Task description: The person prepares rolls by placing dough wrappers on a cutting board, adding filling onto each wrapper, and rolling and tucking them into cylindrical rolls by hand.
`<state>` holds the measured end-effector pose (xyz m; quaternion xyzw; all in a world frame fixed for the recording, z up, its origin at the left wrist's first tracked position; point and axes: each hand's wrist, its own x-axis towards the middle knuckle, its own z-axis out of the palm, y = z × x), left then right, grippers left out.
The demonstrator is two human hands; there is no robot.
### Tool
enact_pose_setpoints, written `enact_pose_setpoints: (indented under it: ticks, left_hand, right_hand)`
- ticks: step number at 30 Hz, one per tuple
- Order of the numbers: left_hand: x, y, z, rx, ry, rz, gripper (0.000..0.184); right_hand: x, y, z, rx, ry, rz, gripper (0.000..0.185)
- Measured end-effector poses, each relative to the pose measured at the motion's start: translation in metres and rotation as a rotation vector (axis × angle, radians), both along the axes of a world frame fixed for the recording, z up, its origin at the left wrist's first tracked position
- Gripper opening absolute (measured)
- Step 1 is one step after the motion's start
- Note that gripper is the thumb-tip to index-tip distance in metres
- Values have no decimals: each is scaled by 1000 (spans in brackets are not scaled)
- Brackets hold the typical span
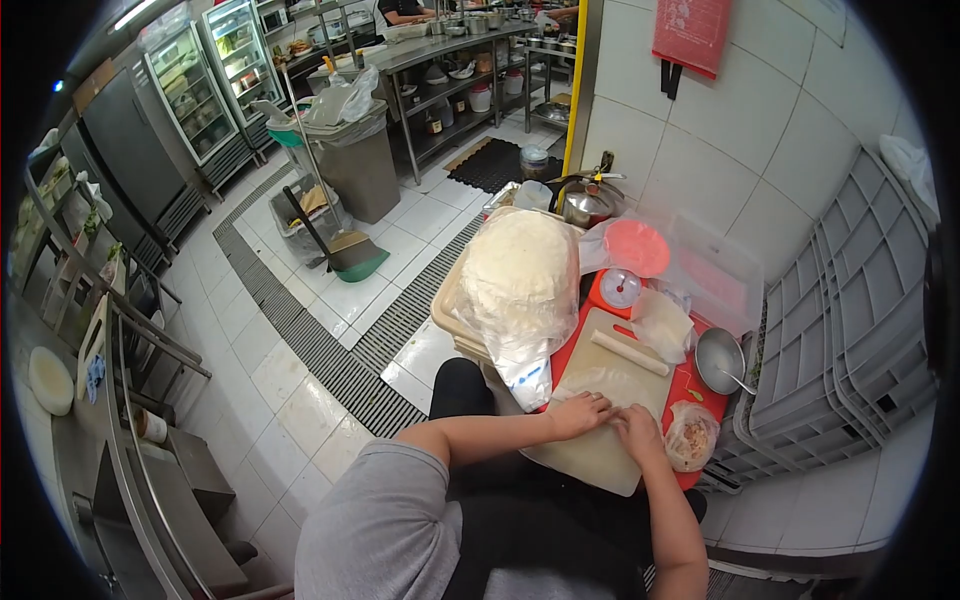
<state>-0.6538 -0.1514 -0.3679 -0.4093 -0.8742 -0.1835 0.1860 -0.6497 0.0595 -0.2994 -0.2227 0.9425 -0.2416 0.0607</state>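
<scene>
Over a pale cutting board [570, 450] on my lap side, my left hand [582, 415] and my right hand [637, 432] meet with curled fingers. Their fingertips pinch the near edge of a thin pale sheet [598, 382]; whether it is dough or plastic film I cannot tell. Just beyond lies a rolling pin [630, 353], crosswise on the board. A big mound of dough [525, 260] under clear plastic rests in a tray to the left. To the right of my right hand sits a clear bag of crumbly filling [690, 437].
A red kitchen scale [620, 288] and a pink round lid [637, 249] stand behind the board. A metal bowl with a spoon [720, 361] is at the right, beside stacked grey crates [830, 330]. Floor grating [290, 325], a bin [365, 165] and a dustpan [357, 257] are leftward.
</scene>
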Motion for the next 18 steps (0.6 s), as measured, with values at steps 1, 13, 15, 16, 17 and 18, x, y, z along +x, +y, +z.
enact_pose_setpoints:
  ticks: [1,13,15,16,17,18]
  left_hand:
    - [0,0,2,79,88,7,40]
    - [-15,-2,-1,-64,-142,-26,39]
    - [-16,1,1,9,-136,-32,39]
    - [-17,1,5,80,-119,-17,40]
    - [-18,-1,10,69,-109,-25,38]
    - [-18,-2,11,71,-104,-15,38]
  right_hand:
    - [-2,0,1,-28,-10,11,22]
    - [-8,-6,3,-8,88,37,21]
    - [-14,-2,-2,-8,51,30,21]
    - [-18,-2,-3,-11,27,44,20]
    - [-23,0,-7,-10,30,50,20]
    - [-29,2,-8,-1,-30,48,22]
